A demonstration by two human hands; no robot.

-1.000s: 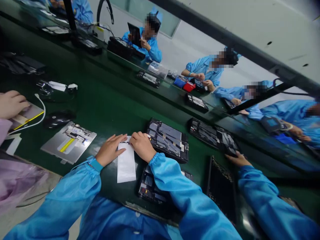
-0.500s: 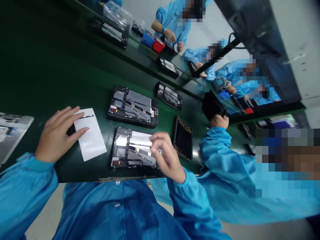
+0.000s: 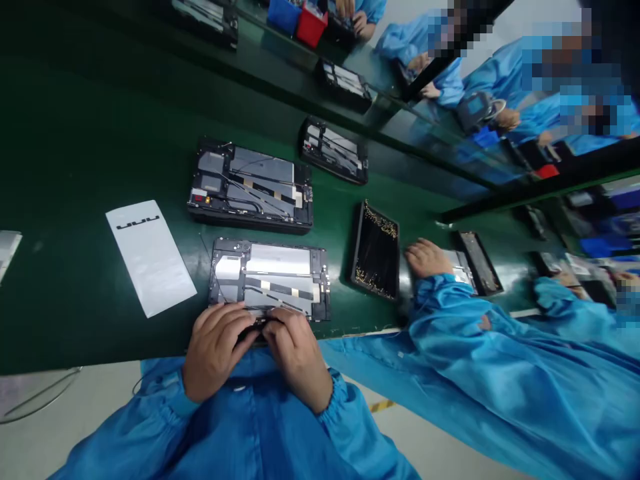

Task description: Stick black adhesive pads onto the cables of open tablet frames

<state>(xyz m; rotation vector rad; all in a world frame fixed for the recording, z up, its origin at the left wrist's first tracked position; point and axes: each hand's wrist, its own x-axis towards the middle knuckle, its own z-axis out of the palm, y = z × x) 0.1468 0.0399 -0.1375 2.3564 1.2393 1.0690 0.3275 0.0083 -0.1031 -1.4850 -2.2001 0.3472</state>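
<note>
An opened flat electronic device (image 3: 280, 260), like a phone or tablet frame with silver battery panels and dark ribbons, lies before me. My left hand (image 3: 215, 347) and my right hand (image 3: 297, 353) meet at its near long edge, fingertips pinched and almost touching. A thin black cable (image 3: 206, 250) rises beside the device's left end and runs down to the left fingers. What the right fingers pinch is hidden. Left of the device lies a white sheet (image 3: 155, 267) with small black strips (image 3: 137, 223) across its top.
Behind is a thicker stack of similar devices (image 3: 250, 187), with another device (image 3: 335, 152) beyond it. A black tray (image 3: 354, 267) holds many gold-tipped thin black cables at right. Close by rests a co-worker's hand (image 3: 429, 259). A raised shelf (image 3: 280, 73) crosses the back.
My left hand has moved off the white sheet, and my right hand down from above the device; both now meet at its near edge. The co-worker's hand has let go of a dark box.
</note>
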